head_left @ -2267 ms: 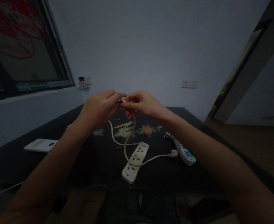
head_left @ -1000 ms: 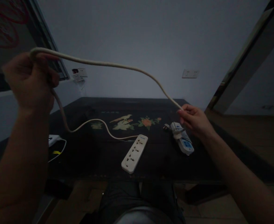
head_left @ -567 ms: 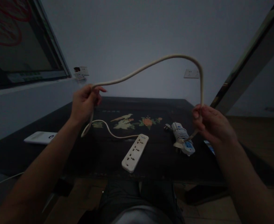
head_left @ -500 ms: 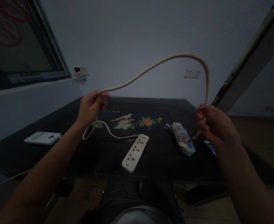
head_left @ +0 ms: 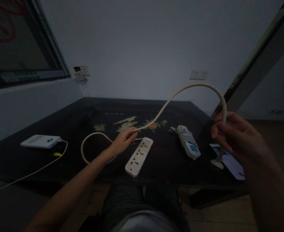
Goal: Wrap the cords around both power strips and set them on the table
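A pale power cord (head_left: 171,100) rises in an arch between my two hands. My left hand (head_left: 124,139) is closed around it, just above the white power strip (head_left: 139,158) on the table. Beyond the left hand, the cord loops over the tabletop and runs back to that strip. My right hand (head_left: 236,133) pinches the cord's other end at the right. Below its fingers hangs the plug (head_left: 218,163), close to a phone (head_left: 233,164) with a lit screen. A second power strip (head_left: 189,141), wrapped in its own cord, lies between the first strip and my right hand.
The dark table (head_left: 146,111) bears a painted bird and flowers. At the left sits a white power bank (head_left: 39,141) with a thin cable and a yellow tag (head_left: 57,154). Wall sockets (head_left: 198,75) are on the wall behind, and a window (head_left: 23,48) is at upper left.
My left hand has moved right and down, towards the power strip. My right hand has shifted slightly right and down with the plug, away from the wrapped strip. The cord's arch is lower.
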Motion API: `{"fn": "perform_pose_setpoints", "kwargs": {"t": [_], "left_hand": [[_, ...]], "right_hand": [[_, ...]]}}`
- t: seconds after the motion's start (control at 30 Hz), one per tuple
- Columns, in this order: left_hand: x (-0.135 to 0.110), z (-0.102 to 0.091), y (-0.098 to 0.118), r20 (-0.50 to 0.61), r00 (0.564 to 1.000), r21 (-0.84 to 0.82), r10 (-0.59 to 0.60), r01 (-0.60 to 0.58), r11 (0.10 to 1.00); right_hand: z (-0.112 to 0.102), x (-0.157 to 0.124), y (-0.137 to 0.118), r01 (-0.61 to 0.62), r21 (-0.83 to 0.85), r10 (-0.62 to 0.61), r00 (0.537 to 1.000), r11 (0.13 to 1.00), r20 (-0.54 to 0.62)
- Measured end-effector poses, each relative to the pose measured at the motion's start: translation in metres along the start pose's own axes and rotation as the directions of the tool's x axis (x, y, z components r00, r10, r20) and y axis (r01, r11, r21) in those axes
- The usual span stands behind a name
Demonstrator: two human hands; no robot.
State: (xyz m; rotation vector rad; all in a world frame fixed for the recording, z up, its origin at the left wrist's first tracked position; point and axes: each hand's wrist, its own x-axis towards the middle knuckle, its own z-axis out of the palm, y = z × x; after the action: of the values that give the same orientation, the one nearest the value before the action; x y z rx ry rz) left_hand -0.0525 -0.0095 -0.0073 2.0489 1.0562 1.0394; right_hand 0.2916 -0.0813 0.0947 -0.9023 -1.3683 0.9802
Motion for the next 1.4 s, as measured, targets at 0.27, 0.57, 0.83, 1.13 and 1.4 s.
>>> {"fn": "perform_pose_setpoints", "kwargs": {"t": [0.27, 0.57, 0.83, 1.13, 1.4], "left_hand": [[-0.005, 0.029, -0.015, 0.1, 0.995, -0.096, 0.015, -0.005, 0.995], [-0.061, -0.022, 0.016, -0.191, 0.969, 0.419, 0.159, -0.065, 0.905], [-0.121, -0.073, -0.025, -0.586, 0.783, 0.205, -0.208, 0.392, 0.897], [-0.146, -0.077, -0.046, 0.015, 0.718, -0.436, -0.695, 0.631, 0.642], [-0.113, -0.083, -0.033, -0.152, 0.708, -0.864, -0.69, 0.244, 0.441]], "right_hand": [[-0.039, -0.017, 0.016, -0.035, -0.128, 0.005, 0.974, 0.991, -0.227], [-0.037, -0.011, 0.032, -0.096, -0.031, 0.082, 0.946, 0.995, -0.314], [-0.001, 0.004, 0.048, -0.106, -0.001, 0.105, 0.983, 0.994, -0.151], [0.032, 0.019, 0.078, -0.162, -0.362, 0.21, 0.973, 0.918, 0.097], [0.051, 0.018, 0.126, -0.06, -0.741, 0.327, 0.919, 0.668, 0.22]]}}
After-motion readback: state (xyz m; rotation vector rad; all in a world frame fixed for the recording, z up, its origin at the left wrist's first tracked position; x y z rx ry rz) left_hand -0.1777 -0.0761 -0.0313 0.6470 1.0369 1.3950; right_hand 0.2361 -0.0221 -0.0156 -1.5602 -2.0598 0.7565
